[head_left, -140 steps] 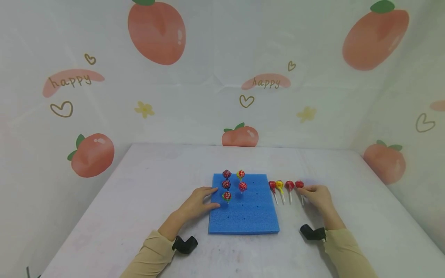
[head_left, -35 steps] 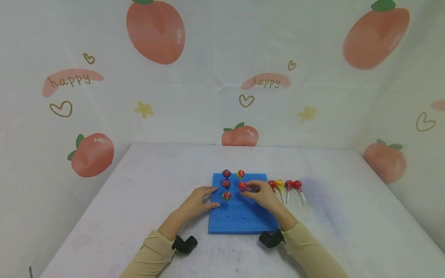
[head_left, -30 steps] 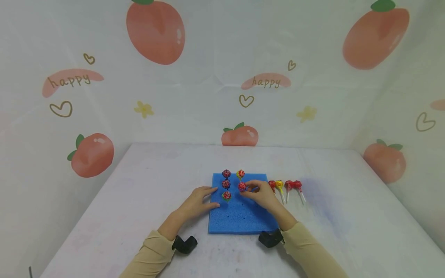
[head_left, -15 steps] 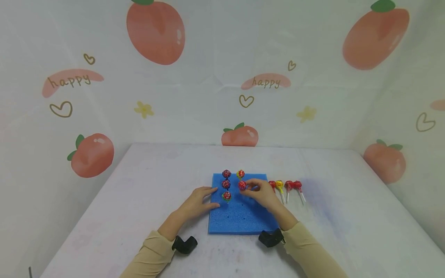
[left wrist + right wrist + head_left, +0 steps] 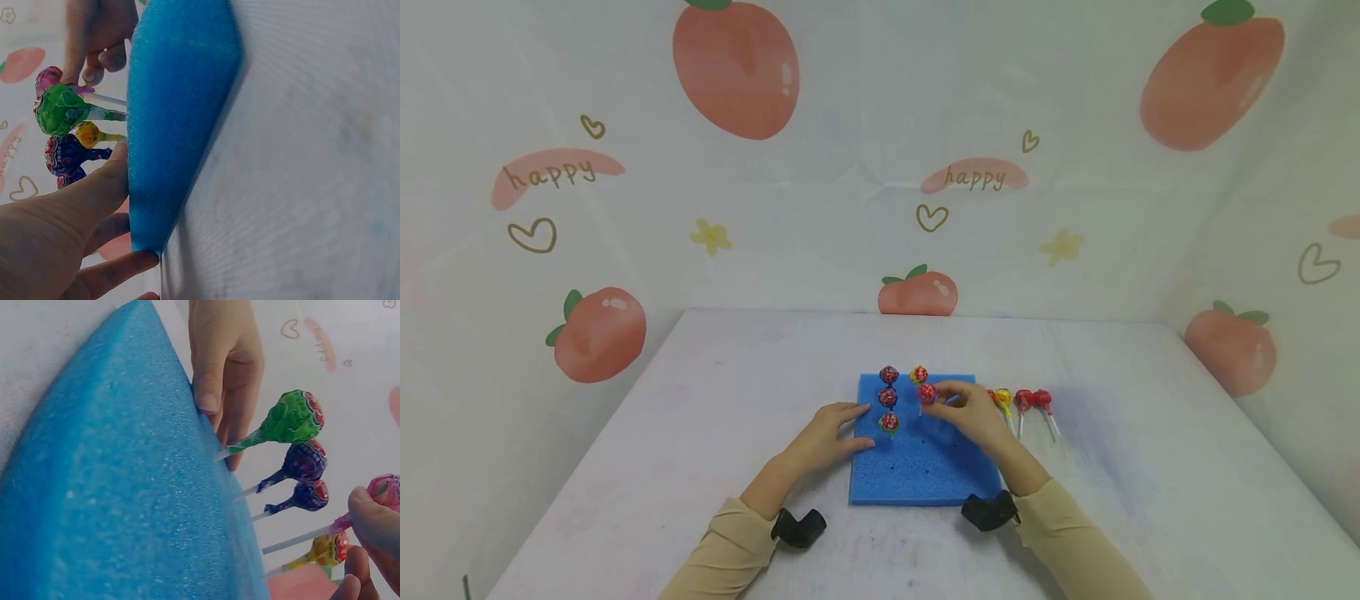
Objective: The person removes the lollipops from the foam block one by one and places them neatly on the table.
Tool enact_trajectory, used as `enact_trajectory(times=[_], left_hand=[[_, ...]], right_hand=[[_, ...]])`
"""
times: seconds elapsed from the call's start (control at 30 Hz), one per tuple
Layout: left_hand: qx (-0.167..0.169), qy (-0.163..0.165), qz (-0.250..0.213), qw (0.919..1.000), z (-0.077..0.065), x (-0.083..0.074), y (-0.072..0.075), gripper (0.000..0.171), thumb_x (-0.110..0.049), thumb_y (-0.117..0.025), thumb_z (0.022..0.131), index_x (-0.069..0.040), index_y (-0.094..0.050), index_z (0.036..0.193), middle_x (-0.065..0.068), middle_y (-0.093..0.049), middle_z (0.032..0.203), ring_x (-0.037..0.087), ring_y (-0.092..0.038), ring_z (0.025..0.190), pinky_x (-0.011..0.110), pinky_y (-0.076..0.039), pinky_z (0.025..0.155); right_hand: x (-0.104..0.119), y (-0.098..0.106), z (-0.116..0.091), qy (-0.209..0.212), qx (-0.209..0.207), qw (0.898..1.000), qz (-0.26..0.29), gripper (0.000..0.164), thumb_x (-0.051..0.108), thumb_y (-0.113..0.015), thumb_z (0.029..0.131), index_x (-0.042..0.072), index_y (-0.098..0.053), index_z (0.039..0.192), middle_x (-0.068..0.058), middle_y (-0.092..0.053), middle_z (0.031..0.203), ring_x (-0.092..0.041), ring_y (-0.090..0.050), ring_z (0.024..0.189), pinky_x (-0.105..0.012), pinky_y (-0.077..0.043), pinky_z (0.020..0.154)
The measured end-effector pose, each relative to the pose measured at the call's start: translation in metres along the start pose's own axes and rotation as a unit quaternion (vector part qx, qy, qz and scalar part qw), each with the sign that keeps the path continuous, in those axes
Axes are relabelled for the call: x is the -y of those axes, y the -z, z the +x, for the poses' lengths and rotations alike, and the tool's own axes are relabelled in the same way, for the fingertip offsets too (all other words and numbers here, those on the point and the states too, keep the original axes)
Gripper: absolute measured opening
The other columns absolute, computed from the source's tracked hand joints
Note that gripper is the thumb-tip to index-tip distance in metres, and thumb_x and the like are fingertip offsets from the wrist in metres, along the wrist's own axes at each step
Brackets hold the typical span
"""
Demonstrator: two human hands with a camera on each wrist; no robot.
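My right hand pinches a pink lollipop by its wrapped head over the blue foam board. In the right wrist view its white stick points at the foam; I cannot tell whether the tip is still inside. My left hand rests against the board's left edge, thumb and fingers spread. Standing upright in the foam are a green lollipop, two dark purple lollipops, the nearer purple lollipop among them, and a yellow lollipop at the back.
Right of the board, several lollipops lie on the white table: a yellow-wrapped lollipop and red ones, including a red lollipop at the far end. Small holes dot the foam. A printed cloth hangs behind.
The right hand came over from the loose lollipops to the pink one on the board, gripped it, and has just lifted it slightly up and right. The left hand has stayed put.
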State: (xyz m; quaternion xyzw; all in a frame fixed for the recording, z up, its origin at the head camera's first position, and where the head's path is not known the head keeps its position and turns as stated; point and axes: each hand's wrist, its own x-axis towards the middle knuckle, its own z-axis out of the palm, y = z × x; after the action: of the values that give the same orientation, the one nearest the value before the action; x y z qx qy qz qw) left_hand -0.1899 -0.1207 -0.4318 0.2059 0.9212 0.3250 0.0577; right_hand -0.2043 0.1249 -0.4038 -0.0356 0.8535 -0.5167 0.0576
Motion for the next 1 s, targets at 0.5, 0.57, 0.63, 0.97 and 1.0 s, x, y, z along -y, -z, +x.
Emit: enact_trajectory(times=[0.5, 0.57, 0.63, 0.97, 1.0], left_hand=[[0.006, 0.011, 0.001, 0.9999, 0.0, 0.0, 0.0, 0.061, -0.037, -0.064, 0.082, -0.006, -0.047, 0.133, 0.018, -0.047, 0.134, 0.036, -0.038, 0.128, 0.051, -0.032, 0.107], [0.005, 0.015, 0.004, 0.9999, 0.0, -0.001, 0.0, 0.061, -0.036, -0.064, 0.082, -0.007, -0.047, 0.133, 0.017, -0.047, 0.134, 0.035, -0.038, 0.128, 0.05, -0.032, 0.106], [0.005, 0.017, 0.001, 0.9998, 0.0, -0.001, 0.001, 0.06, -0.035, -0.065, 0.082, -0.008, -0.047, 0.133, 0.016, -0.047, 0.134, 0.035, -0.038, 0.128, 0.049, -0.032, 0.106], [0.006, 0.014, -0.004, 0.9999, -0.001, -0.003, 0.002, 0.06, -0.035, -0.064, 0.082, -0.006, -0.047, 0.133, 0.018, -0.047, 0.134, 0.036, -0.038, 0.128, 0.05, -0.032, 0.107], [0.006, 0.01, -0.003, 0.9999, -0.001, -0.002, 0.002, 0.06, -0.035, -0.065, 0.082, -0.006, -0.047, 0.132, 0.018, -0.048, 0.133, 0.036, -0.038, 0.128, 0.05, -0.032, 0.106]], right_hand=[[0.003, 0.013, -0.004, 0.021, -0.001, 1.0, -0.01, 0.029, 0.023, -0.071, 0.078, 0.005, -0.067, 0.102, -0.008, -0.063, 0.089, -0.013, -0.054, 0.073, -0.022, -0.043, 0.064], [0.003, 0.015, -0.005, 0.018, -0.007, 1.0, -0.014, 0.03, 0.023, -0.071, 0.078, 0.005, -0.067, 0.102, -0.009, -0.063, 0.089, -0.014, -0.054, 0.073, -0.022, -0.043, 0.064], [0.004, 0.017, -0.006, 0.01, -0.017, 1.0, -0.02, 0.032, 0.024, -0.071, 0.078, 0.005, -0.066, 0.103, -0.009, -0.063, 0.089, -0.014, -0.055, 0.074, -0.022, -0.044, 0.064], [0.003, 0.03, -0.011, 0.009, -0.032, 0.999, -0.019, 0.034, 0.024, -0.071, 0.078, 0.003, -0.065, 0.105, -0.011, -0.063, 0.092, -0.015, -0.055, 0.075, -0.022, -0.045, 0.065], [0.002, 0.032, -0.012, 0.01, -0.032, 0.999, -0.019, 0.035, 0.024, -0.071, 0.078, 0.002, -0.065, 0.104, -0.012, -0.063, 0.093, -0.015, -0.055, 0.076, -0.022, -0.045, 0.065]])
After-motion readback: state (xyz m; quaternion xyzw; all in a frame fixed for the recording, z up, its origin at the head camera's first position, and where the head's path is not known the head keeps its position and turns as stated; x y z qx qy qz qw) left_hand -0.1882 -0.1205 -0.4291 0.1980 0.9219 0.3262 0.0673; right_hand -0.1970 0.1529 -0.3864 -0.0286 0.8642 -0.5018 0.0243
